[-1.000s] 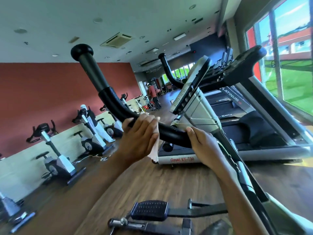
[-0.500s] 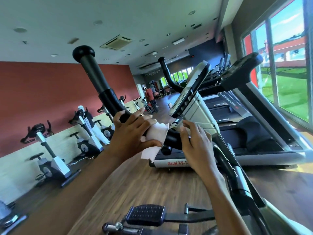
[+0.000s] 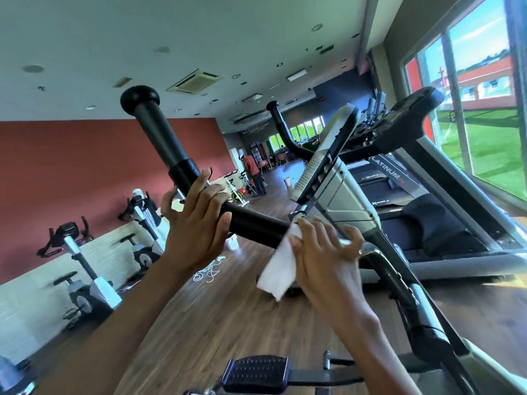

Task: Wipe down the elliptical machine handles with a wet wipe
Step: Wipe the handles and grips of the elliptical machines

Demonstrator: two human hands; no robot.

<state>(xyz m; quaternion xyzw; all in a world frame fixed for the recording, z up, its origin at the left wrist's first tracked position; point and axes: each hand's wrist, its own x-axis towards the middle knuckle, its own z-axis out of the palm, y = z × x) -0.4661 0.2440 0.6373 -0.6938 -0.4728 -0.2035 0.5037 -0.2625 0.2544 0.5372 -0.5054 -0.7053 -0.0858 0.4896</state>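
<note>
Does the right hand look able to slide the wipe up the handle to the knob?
Probably not in one pass: the left hand grips the handle between the knob and the wipe held by the right hand. Only the bare stretch up to the left hand looks free.

Near handle (image 3: pixel 162 138): black tube w/ round knob on top, matte upper grip, glossier lower section; leans up-left, runs down toward lower right. Far handle (image 3: pixel 281 126): black, knob-topped, curved, further back. Wet wipe (image 3: pixel 278 266): white, crumpled, against near handle's lower end, hanging below it, held by right hand (image 3: pixel 328 258).
</note>
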